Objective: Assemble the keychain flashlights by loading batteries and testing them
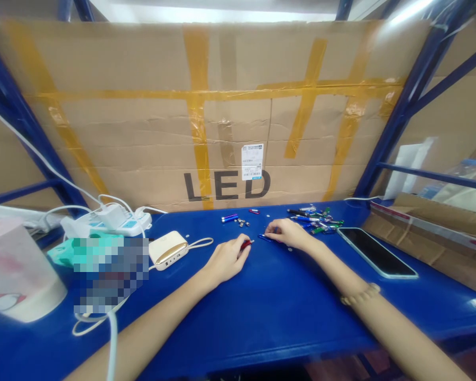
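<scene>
The left hand (226, 259) is almost closed and pinches a small red pen-shaped piece (246, 245). The right hand (287, 234) is partly closed, with its fingertips on a thin blue piece (264, 237). A heap of pens (315, 219) still lies at upper right on the blue tabletop (262, 317), beside a phone (376, 252). Small metal parts (241, 222) lie separately, and nothing stands between them and the hands.

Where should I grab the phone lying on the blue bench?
Pinch the phone across its long edges, coming from above with your right hand. It lies flat, screen up, so the pale case edge likely gives the best hold.
</scene>
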A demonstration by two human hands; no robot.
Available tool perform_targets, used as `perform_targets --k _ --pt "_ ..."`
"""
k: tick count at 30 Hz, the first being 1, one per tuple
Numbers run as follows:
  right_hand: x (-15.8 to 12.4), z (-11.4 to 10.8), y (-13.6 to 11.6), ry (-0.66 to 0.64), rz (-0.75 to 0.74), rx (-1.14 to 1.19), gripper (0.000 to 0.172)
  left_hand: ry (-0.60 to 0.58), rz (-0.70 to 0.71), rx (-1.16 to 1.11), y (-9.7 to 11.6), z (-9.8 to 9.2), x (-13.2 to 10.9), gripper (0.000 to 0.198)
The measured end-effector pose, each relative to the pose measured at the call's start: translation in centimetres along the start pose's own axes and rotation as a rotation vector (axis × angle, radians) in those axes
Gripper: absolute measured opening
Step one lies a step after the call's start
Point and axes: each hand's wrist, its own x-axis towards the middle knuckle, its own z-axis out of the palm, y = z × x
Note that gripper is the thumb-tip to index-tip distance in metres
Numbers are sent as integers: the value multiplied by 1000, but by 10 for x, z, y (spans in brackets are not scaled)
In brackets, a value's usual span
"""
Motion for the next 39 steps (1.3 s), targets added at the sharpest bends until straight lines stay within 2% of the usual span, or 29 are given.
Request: perform_targets --k 4,7,12,18,23,32,39 --pt "1 6 6 88 23 -7 31 -7 -30 -21 1 1 0 23" --pt "4 13 10 116 33 -5 32 -6 -53 -30 0 2 0 23" --pt "16 17 9 48 159 -95 38 0 -55 -35 0 2 0 22" --pt "44 14 5 -51 253 -246 47 7 -43 -24 -3 2 0 22" --pt "58 14 -2 -98 262 -329 35 12 -35 -40 -5 4 0 23" --pt "39 6 -11 -128 214 -355 21 6 -74 -67 -5 2 1 20" --pt "14 11 -13 -21 176 -272 34 40 -152 -193 -7 1 3 11"
